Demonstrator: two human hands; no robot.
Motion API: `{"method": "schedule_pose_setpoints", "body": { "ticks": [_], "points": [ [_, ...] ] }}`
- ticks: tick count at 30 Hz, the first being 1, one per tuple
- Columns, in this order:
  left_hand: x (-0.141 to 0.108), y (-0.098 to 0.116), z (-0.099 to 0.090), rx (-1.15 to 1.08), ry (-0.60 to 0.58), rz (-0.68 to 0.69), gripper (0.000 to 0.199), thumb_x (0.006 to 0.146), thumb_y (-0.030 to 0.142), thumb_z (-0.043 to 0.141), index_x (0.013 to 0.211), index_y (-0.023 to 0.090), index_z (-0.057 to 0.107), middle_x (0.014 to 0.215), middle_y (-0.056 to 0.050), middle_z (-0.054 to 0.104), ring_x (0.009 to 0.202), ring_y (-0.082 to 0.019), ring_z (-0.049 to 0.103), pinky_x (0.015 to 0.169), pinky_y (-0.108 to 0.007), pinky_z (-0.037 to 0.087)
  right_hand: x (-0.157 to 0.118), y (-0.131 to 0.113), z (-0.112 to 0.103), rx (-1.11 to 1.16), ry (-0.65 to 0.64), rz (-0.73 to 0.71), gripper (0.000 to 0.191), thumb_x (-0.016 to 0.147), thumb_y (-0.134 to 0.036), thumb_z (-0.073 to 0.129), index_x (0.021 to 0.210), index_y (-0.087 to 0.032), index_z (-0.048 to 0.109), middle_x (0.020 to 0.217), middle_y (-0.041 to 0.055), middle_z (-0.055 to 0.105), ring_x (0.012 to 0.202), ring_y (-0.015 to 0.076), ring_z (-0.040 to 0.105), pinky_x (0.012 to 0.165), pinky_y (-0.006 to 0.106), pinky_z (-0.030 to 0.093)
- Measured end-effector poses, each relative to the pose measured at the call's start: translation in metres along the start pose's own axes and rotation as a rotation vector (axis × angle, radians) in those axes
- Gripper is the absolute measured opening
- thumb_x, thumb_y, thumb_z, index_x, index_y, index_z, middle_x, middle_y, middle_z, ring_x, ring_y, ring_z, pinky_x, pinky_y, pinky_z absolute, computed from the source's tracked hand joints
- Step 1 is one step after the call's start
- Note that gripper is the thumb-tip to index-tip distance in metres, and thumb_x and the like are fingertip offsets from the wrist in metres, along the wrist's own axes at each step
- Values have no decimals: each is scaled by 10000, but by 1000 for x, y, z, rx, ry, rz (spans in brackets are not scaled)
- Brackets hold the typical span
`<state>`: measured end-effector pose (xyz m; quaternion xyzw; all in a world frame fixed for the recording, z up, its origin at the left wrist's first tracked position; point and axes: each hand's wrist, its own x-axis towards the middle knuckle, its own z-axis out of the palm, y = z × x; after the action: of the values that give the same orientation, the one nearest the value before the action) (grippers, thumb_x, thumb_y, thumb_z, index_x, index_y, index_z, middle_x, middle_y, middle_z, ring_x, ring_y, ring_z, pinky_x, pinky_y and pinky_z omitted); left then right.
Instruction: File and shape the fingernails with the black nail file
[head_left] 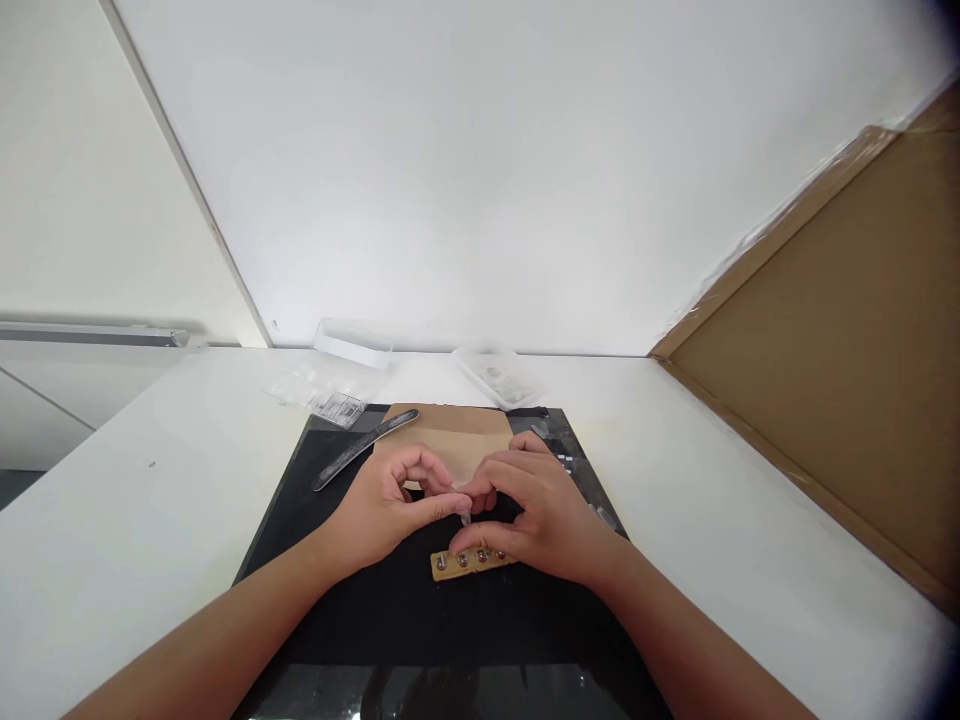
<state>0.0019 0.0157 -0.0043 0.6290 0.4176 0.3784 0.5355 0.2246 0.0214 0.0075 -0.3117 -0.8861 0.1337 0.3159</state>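
black mat on white table, wall behind. my left hand pinches a clear piece; my right hand curls beside it, its hold unclear to me.

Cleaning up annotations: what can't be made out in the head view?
All head view:
Small clear piece: partly covered by fingertips; shape unclear.
Tan strip: right end hidden by right hand.
Printed label: text too small.
Clear tray: contents blurred.
Right forearm: cut off by bottom edge.
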Motion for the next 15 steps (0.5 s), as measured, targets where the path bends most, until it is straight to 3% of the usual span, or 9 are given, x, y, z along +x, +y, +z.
{"method": "schedule_pose_setpoints", "body": {
  "ticks": [7,11,15],
  "points": [
    [1,-1,-8,239,79,125,253,862,405,796,827,181,683,724,29,664,564,-65,490,510,-198,373,-1,-5,-3,-34,-44,-50,409,855,-561,778,782,-204,592,685,-66,633,619,105,531,757,332,307],
    [3,-1,-12,364,187,377,196,925,339,737,799,189,718,665,32,627,535,-71,443,513,-225,367,-3,-10,4,-38,-70,-102,463,802,-640,782,811,-193,661,674,-62,636,614,102,552,771,328,294],
    [4,-2,-12,489,258,636,163,938,238,723,787,178,712,659,14,618,602,-101,531,593,-250,438,-4,-13,13,-48,-82,-157,492,814,-669,753,807,-186,666,689,-55,639,644,106,570,786,321,290]
  ]
}}
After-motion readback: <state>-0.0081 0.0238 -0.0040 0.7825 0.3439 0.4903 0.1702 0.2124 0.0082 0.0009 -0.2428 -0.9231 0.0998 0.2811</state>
